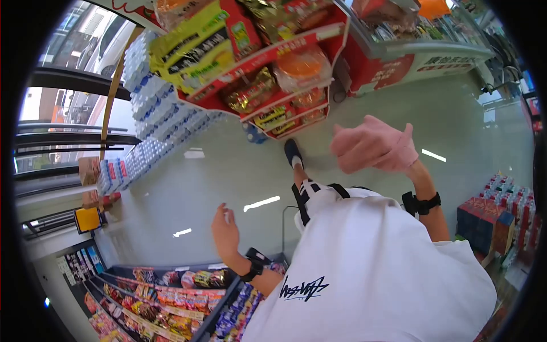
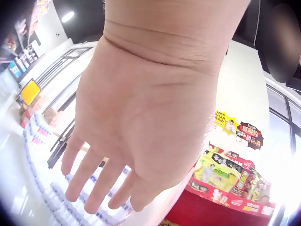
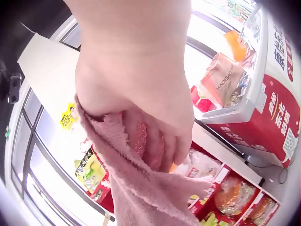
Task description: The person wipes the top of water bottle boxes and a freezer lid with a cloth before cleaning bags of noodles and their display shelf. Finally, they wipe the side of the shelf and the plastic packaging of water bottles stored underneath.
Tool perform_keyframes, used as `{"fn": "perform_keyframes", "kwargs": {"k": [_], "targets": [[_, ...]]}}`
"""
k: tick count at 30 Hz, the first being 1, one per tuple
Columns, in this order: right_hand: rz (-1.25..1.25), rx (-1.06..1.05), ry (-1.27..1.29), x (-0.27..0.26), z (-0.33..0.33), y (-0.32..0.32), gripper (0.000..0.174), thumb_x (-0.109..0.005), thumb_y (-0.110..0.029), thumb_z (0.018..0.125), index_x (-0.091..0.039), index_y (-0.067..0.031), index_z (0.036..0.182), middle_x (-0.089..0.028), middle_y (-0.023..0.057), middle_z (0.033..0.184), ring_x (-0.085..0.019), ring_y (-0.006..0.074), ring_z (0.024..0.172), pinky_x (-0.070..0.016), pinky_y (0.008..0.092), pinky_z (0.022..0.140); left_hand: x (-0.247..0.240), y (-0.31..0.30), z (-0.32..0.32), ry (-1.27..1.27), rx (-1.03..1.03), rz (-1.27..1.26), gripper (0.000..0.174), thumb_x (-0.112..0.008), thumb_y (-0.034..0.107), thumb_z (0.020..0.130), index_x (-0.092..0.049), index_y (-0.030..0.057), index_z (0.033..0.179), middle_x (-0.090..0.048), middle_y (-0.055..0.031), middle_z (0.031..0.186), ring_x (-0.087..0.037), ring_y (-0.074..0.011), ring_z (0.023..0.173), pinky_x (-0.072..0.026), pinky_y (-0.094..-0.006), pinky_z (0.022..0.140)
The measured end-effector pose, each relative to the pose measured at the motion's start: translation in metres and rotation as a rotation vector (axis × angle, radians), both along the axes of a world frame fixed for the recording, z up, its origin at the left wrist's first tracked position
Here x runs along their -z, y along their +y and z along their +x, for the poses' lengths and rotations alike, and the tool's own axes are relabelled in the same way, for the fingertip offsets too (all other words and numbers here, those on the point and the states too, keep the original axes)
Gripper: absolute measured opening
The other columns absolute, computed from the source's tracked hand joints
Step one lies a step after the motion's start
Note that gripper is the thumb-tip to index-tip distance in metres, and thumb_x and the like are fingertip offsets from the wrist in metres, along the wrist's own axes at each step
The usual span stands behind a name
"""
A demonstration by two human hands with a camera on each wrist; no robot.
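Observation:
A pink cloth [image 3: 146,188] is bunched in my right hand [image 3: 136,96], whose fingers curl round it in the right wrist view. The fabric looks soft, and its loose end hangs below the fingers. In the head view this hand is held out over the floor, near a red snack display rack [image 1: 268,57]. My left hand [image 1: 226,232] hangs in the air, over the floor beside the snack shelves [image 1: 165,299]. Its palm shows in the left wrist view, fingers extended and nothing in them.
Stacked packs of bottled water [image 1: 154,114] line the window side. A white and red chest freezer [image 1: 419,68] stands beyond the rack. Boxes [image 1: 481,225] and bottles are on the right. Grey floor [image 1: 171,205] lies between, with one shoe [image 1: 293,151] showing.

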State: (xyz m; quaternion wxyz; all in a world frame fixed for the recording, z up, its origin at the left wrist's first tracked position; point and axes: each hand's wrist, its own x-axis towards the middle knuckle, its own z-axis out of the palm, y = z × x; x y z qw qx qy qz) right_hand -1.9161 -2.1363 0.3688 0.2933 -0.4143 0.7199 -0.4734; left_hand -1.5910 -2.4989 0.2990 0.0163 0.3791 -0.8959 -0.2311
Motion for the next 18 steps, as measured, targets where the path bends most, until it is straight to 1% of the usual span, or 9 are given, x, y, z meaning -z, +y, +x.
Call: {"fn": "perform_keyframes", "kwargs": {"k": [1,3,4,6,7,8,12,16,18], "targets": [[-0.004,-0.004,-0.011,0.002,0.018,0.022,0.02,-0.049,-0.026,0.09,-0.055,-0.0077,0.091,-0.047,0.0085,0.082,-0.042,0.0309,0.068,-0.0382,0.0386,0.063,0.009,0.031,0.014,0.009,0.021,0.092,0.032,-0.061,0.018,0.101,-0.064,0.003,0.129,-0.073,-0.0204,0.112,-0.07,-0.0393,0.102,-0.053,-0.0463,0.089],[0.824,0.151,0.983,-0.002,0.064,0.069,0.021,-0.057,-0.018,0.095,-0.059,-0.0049,0.111,-0.066,0.0068,0.093,-0.056,0.0224,0.078,-0.045,0.0296,0.069,0.035,0.093,0.037,-0.024,0.076,0.197,0.033,-0.063,0.02,0.1,-0.065,0.003,0.128,-0.073,-0.0202,0.11,-0.069,-0.0402,0.102,-0.0532,-0.0447,0.09],[0.832,0.151,0.956,0.021,0.074,0.104,0.021,-0.057,-0.018,0.095,-0.059,-0.0049,0.111,-0.066,0.0068,0.093,-0.056,0.0224,0.078,-0.045,0.0296,0.069,0.048,0.12,0.045,-0.04,0.14,0.247,0.033,-0.063,0.021,0.099,-0.066,0.0029,0.127,-0.073,-0.0199,0.11,-0.069,-0.0398,0.102,-0.0534,-0.0443,0.09],[0.564,0.551,-0.161,0.078,0.094,0.182,0.03,-0.06,-0.016,0.093,-0.055,-0.0043,0.12,-0.069,0.011,0.107,-0.063,0.0276,0.092,-0.0487,0.0338,0.081,0.049,0.17,0.055,-0.078,0.223,0.305,0.033,-0.064,0.021,0.099,-0.066,0.0027,0.125,-0.073,-0.0196,0.11,-0.07,-0.0394,0.102,-0.0536,-0.0438,0.091],[0.411,0.669,-0.268,0.093,0.11,0.21,0.03,-0.06,-0.016,0.093,-0.055,-0.0045,0.121,-0.069,0.0111,0.107,-0.063,0.0278,0.092,-0.0488,0.034,0.082,0.048,0.19,0.05,-0.12,0.312,0.337,0.032,-0.064,0.021,0.098,-0.067,0.0026,0.124,-0.073,-0.0199,0.11,-0.07,-0.0393,0.103,-0.0538,-0.0441,0.091],[0.339,0.734,-0.258,0.1,0.125,0.232,0.031,-0.059,-0.016,0.093,-0.055,-0.0047,0.121,-0.068,0.0112,0.108,-0.063,0.028,0.093,-0.0488,0.0342,0.082,0.047,0.204,0.041,-0.157,0.403,0.365,0.032,-0.065,0.021,0.097,-0.067,0.0024,0.123,-0.073,-0.0202,0.11,-0.069,-0.0391,0.103,-0.0539,-0.0444,0.091],[0.152,1.065,-0.291,0.129,0.183,0.313,0.032,-0.058,-0.015,0.093,-0.055,-0.0054,0.123,-0.068,0.0114,0.11,-0.063,0.0288,0.094,-0.0489,0.035,0.083,0.039,0.249,-0.004,0.018,0.657,0.294,0.032,-0.066,0.019,0.097,-0.067,0.0023,0.125,-0.073,-0.0189,0.114,-0.069,-0.0368,0.106,-0.0526,-0.0435,0.094],[0.037,1.383,-0.337,0.159,0.248,0.38,0.033,-0.057,-0.014,0.094,-0.055,-0.0062,0.125,-0.067,0.0117,0.113,-0.063,0.0297,0.096,-0.0491,0.0358,0.085,0.015,0.292,-0.047,-0.154,0.824,0.17,0.033,-0.066,0.02,0.097,-0.066,0.0015,0.125,-0.072,-0.0186,0.116,-0.067,-0.0387,0.109,-0.051,-0.0448,0.096],[0.0,1.491,-0.358,0.167,0.279,0.402,0.033,-0.057,-0.014,0.094,-0.055,-0.0066,0.126,-0.067,0.0119,0.114,-0.063,0.0301,0.096,-0.0492,0.0362,0.085,0.007,0.308,-0.056,-0.053,0.957,0.111,0.034,-0.065,0.02,0.097,-0.065,0.002,0.126,-0.072,-0.018,0.118,-0.065,-0.0398,0.111,-0.0503,-0.0464,0.096]]}}
